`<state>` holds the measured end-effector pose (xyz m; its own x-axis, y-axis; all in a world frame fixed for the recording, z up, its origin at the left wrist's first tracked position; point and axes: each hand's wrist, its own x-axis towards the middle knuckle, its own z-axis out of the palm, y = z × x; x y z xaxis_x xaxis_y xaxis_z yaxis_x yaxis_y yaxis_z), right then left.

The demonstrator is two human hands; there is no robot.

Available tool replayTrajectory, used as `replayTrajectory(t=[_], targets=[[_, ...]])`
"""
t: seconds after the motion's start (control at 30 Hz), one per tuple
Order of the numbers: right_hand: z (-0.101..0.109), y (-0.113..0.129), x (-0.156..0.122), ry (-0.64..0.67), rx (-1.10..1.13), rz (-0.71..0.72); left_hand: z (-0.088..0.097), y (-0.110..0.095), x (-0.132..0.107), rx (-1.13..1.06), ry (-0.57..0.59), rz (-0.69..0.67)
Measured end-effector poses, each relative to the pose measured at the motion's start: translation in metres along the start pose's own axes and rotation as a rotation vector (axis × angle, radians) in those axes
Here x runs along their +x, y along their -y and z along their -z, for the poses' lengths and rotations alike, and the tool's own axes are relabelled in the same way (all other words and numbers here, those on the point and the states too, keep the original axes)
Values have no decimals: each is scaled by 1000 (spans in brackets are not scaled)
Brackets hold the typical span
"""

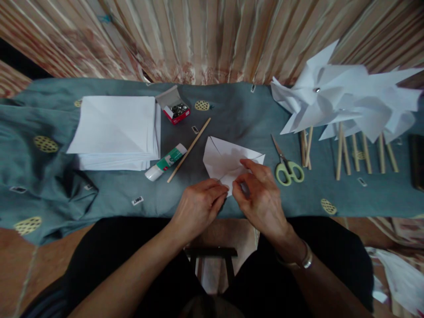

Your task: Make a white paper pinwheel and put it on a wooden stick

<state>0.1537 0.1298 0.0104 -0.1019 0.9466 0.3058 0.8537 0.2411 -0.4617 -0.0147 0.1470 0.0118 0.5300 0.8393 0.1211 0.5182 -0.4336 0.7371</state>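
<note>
- Teal cloth (232, 115) covers a table before striped curtains.
- Left hand (198, 205) and right hand (260, 194) pinch folded paper (228, 161) at frame centre.
- Scissors (286, 165) lie right; stick (188, 150), glue (165, 162), paper stack (115, 132) left.
- Pinwheels (344, 104) upper right.

Bare cloth (238, 115) lies open at the centre top of the frame, between the box of pins (175, 109) and the white pinwheels (347, 101). Left of centre, the paper stack (115, 132), glue stick (165, 162) and slanting wooden stick (188, 150) bar the way. Just right of the folded sheet (228, 161) lie the scissors (287, 165), then a row of sticks (351, 154). The lower left cloth is open.
</note>
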Motion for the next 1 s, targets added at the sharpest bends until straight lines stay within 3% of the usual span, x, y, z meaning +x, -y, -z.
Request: replayTrajectory(t=[0.43, 1.0], targets=[[1, 0, 0, -2, -42, 129, 0, 0, 0, 15, -16, -17], [-5, -1, 0, 74, -106, 163, 0, 1, 0, 21, 15, 2]])
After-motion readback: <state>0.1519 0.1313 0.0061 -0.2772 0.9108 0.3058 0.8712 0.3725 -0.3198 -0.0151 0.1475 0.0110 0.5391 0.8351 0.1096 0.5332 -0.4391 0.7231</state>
